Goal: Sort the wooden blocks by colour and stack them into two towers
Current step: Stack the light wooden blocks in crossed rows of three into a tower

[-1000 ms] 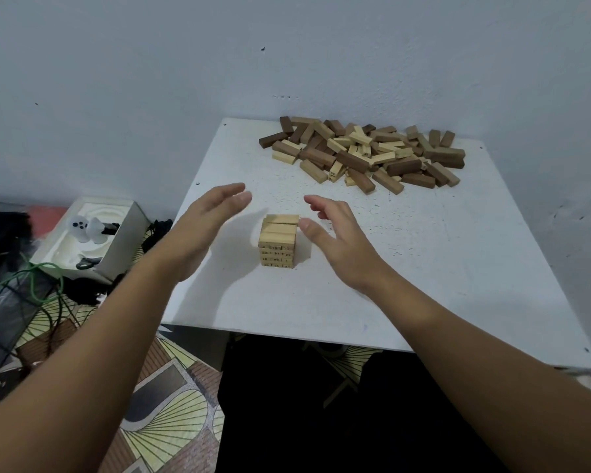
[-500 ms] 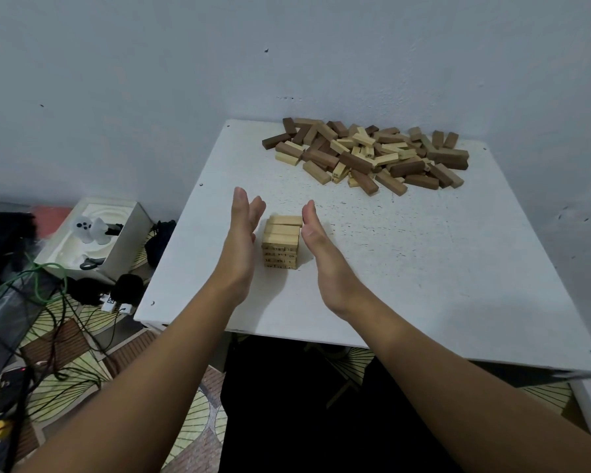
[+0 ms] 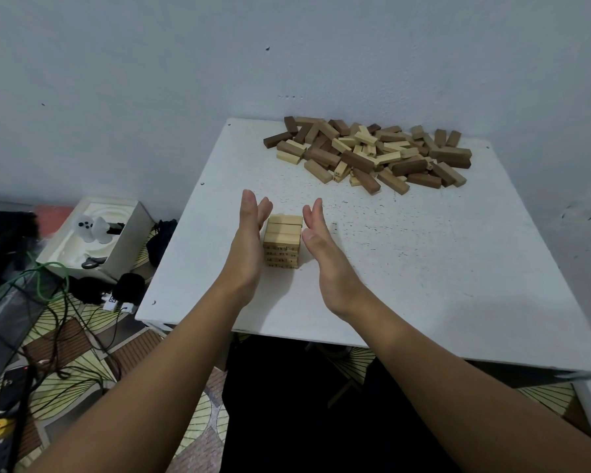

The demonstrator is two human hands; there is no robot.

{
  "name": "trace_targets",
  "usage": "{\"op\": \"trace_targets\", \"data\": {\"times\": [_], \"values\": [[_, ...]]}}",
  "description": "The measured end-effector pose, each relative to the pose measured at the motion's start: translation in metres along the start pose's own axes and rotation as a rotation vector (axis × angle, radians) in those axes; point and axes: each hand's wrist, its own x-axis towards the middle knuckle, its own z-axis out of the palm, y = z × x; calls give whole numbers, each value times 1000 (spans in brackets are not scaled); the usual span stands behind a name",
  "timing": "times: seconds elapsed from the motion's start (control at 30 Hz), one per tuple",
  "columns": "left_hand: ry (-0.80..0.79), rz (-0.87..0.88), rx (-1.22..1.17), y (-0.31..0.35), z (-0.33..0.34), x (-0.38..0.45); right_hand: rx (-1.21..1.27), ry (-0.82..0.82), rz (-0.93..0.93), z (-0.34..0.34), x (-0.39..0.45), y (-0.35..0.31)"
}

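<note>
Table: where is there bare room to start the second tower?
Free: right of the light tower and right hand, toward the table edge; also the strip before the block pile. Crowded: the far edge, and between the left hand and the tower.

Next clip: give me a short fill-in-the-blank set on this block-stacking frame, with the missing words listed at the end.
1. The small tower between the hands is built only of ____-coloured blocks.
2. The left hand and right hand flank the tower with fingers held ____.
3. The unsorted pile lies at the table's ____ edge, by the wall.
4. So far the table carries ____ tower.

Missing words: light; straight; far; one
</note>
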Motion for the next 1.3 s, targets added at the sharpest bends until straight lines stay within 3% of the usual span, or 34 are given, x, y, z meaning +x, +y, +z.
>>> {"op": "trace_targets", "data": {"times": [0.27, 0.7, 1.3], "values": [[-3, 7, -6, -1, 0, 1, -1, 44, -23, 2, 2, 5], [77, -14, -127, 4, 12, 9, 328, 169, 119, 20, 36, -2], [94, -24, -120, -1, 12, 10, 348, 283, 154, 32, 57, 20]]}}
